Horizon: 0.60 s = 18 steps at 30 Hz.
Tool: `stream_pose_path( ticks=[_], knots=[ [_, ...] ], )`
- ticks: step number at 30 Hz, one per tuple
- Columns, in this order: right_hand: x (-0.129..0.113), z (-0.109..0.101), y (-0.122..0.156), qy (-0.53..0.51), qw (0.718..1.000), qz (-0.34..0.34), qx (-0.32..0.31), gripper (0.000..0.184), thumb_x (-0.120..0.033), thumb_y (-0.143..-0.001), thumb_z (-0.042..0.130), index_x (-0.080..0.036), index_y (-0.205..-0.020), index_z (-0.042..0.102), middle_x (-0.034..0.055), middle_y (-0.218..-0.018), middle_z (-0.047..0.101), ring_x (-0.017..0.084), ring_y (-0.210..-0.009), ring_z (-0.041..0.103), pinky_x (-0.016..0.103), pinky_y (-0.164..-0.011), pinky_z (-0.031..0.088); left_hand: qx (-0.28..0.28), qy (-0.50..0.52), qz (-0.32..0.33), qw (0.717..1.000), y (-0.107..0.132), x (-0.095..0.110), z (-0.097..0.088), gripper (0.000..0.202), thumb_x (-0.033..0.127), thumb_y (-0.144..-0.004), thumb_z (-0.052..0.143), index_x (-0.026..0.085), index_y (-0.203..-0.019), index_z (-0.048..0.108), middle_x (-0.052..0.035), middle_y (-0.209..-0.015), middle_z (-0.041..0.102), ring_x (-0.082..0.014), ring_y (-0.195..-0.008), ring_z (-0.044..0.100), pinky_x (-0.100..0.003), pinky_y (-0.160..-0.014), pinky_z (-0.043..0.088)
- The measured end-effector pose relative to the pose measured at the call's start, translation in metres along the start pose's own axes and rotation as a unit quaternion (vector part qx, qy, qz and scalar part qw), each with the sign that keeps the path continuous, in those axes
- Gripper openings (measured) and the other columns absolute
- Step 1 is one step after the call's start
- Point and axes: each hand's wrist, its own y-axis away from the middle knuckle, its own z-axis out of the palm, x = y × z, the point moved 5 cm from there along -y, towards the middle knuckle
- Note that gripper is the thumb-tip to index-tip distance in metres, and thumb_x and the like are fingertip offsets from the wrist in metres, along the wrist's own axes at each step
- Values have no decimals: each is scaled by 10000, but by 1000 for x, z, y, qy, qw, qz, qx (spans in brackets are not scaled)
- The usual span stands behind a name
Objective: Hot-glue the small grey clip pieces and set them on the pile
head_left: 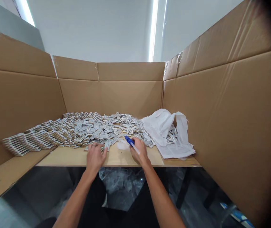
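My right hand (138, 148) is closed around a pen-like tool with a blue cap (130, 141), its tip pointing toward the pile. My left hand (94, 155) rests near the front of a wooden worktop (73, 156), its fingertips pressing on one small grey-white flat part (106, 144). Just beyond both hands spreads a wide heap of several similar flat parts (97, 126). To the left, more of them lie stacked in neat overlapping rows (35, 136).
Tall cardboard walls (221, 104) fence the worktop on the left, back and right. A crumpled white plastic bag (166, 126) holding more parts lies right of the pile. Below the worktop's front edge sits a clear bag (121, 183) on my lap.
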Motion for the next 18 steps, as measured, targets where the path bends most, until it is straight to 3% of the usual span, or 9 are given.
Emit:
stream_pose_path(
  ticks=[2, 5, 7, 10, 18],
  knots=[
    [2, 1, -1, -19, 1000, -10, 15, 258, -39, -802, 556, -201, -945, 697, 55, -920, 735, 184, -842, 637, 242, -728, 336, -27, -8, 54, 998, -12, 20, 6, 353, 359, -944, 514, 151, -1108, 747, -170, -1115, 659, -333, -1125, 523, -439, -1022, 423],
    [8, -1, -2, -43, 998, -8, 33, 265, -45, -788, 560, -216, -937, 698, 34, -887, 726, 188, -838, 635, 240, -726, 348, -85, -39, 94, 991, -25, 38, 14, 275, 280, -924, 527, 163, -967, 772, -185, -1132, 622, -352, -1148, 486, -455, -1004, 433],
    [11, -4, -3, -45, 998, 3, 45, 233, -64, -783, 579, -221, -913, 692, 27, -862, 718, 191, -825, 632, 243, -720, 353, -111, -66, 85, 988, -30, 39, 17, 266, 193, -909, 503, 141, -886, 763, -199, -1122, 609, -354, -1151, 485, -444, -986, 443],
    [15, -9, -4, -45, 997, 12, 61, 204, -79, -783, 587, -219, -893, 687, 27, -877, 717, 190, -823, 630, 246, -729, 364, -112, -93, 68, 987, -34, 36, 20, 325, 97, -908, 420, 105, -920, 745, -210, -1129, 598, -341, -1155, 499, -417, -963, 456],
    [12, -13, -5, -51, 996, 36, 63, 229, -98, -780, 629, -214, -958, 713, 44, -924, 731, 199, -860, 643, 249, -758, 412, -119, -103, 92, 983, -50, 42, 38, 269, 225, -911, 515, 95, -927, 750, -223, -1129, 611, -372, -1193, 494, -445, -1014, 451]
  ],
)
